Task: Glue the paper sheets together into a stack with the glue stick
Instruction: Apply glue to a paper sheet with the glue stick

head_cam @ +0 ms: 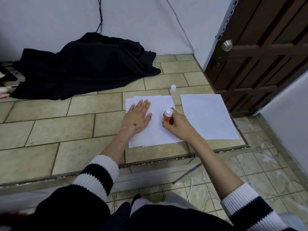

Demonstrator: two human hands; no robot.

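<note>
While the left hand [139, 116] lay flat and released, palm down on the stack of paper sheets [155, 130], the right hand [177, 126] had its grip clenched around a red glue stick [167, 116], held upright with its white end on top and its lower end down at the top sheet, near the middle of the stack. The stack sat on a tiled table [50, 127] toward the right end, its sheets slightly fanned so that several edges showed at the near and far sides. Just beside it to the right, apart by a narrow strip of tile, lay a separate white sheet [208, 117] reaching close to the table's right edge. A small white cap [173, 88] stood on the tiles just beyond the stack's far right corner. A heap of black cloth [83, 67] covered the far left part of the table against the wall, well apart from the papers, with a dark cable [100, 19] hanging down the wall above it. A brown wooden door [266, 55] with a metal knob [226, 45] stood past the table's far right corner. Both forearms were bare below striped sleeves [98, 177] pushed up toward the elbows.
</note>
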